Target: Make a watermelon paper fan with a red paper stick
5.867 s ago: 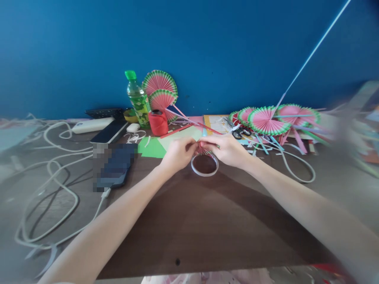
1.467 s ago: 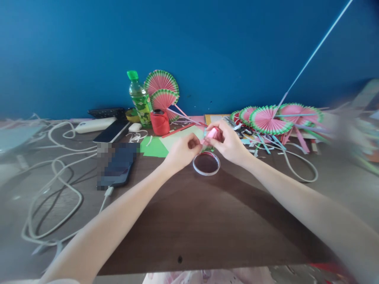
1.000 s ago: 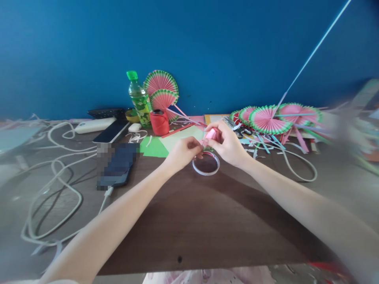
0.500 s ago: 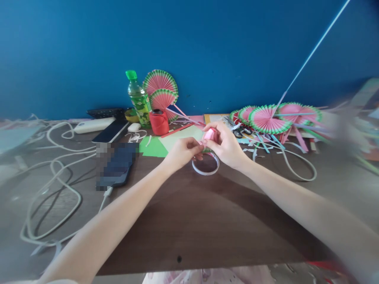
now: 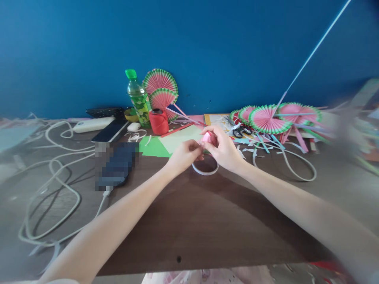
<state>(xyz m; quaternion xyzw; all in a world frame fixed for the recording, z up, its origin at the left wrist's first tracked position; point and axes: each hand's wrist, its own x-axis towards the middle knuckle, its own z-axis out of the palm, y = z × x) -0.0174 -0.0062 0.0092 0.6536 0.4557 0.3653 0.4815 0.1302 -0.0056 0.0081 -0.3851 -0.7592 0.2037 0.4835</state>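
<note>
Lowered slightly: right hand (image 5: 225, 152) pinching pink fan (image 5: 207, 137); left hand (image 5: 184, 155) pinching its near end, above tape ring (image 5: 205, 170), mid-desk (image 5: 207, 221). Step: securing folds. Next calls for steady pinch.

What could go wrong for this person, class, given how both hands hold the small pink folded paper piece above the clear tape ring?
The pink folded paper piece is pinched only at the fingertips of the left hand and right hand; its pleats might spring open or slip. Dropped, it could catch on the clear tape ring directly below. The black-handled scissors lie near the right hand, so a careless reach could meet them.
</note>
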